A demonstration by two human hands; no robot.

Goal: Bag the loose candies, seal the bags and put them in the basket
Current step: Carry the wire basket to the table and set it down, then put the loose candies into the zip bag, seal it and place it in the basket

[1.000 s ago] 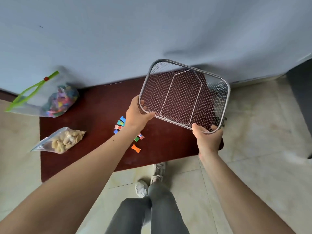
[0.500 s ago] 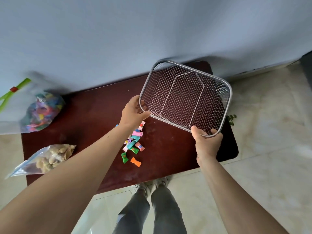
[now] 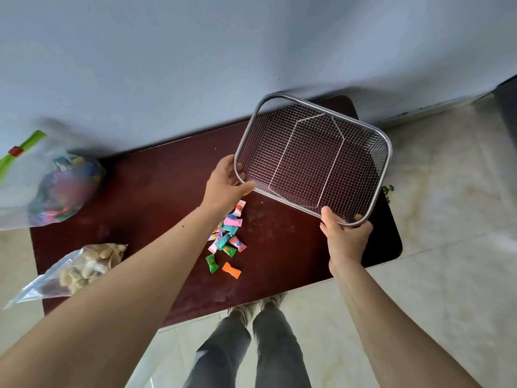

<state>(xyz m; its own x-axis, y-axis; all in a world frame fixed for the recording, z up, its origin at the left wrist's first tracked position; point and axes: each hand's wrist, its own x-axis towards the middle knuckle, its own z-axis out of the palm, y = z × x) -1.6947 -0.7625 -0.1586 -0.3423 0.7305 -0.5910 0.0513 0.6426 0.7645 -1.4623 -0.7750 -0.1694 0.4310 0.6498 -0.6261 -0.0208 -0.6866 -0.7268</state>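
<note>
An empty wire mesh basket (image 3: 383,152) is over the right end of a dark red table (image 3: 156,186). My left hand (image 3: 223,183) grips its left rim and my right hand (image 3: 345,233) grips its near corner. Several loose wrapped candies (image 3: 228,242) lie on the table below my left wrist; my forearm hides some of them. A clear zip bag of coloured candies (image 3: 64,191) with a green zipper strip lies at the far left. A second clear bag with pale snacks (image 3: 84,267) lies at the table's near left edge.
A pale blue wall (image 3: 251,51) runs right behind the table. Beige tiled floor (image 3: 447,247) surrounds it, and my legs and shoes (image 3: 251,331) stand at its near edge. A dark object (image 3: 507,107) is at the right frame edge.
The view has shifted left, so the table and more loose candies now show. Both hands have kept their grip on the basket, which now sits over the table's right end.
</note>
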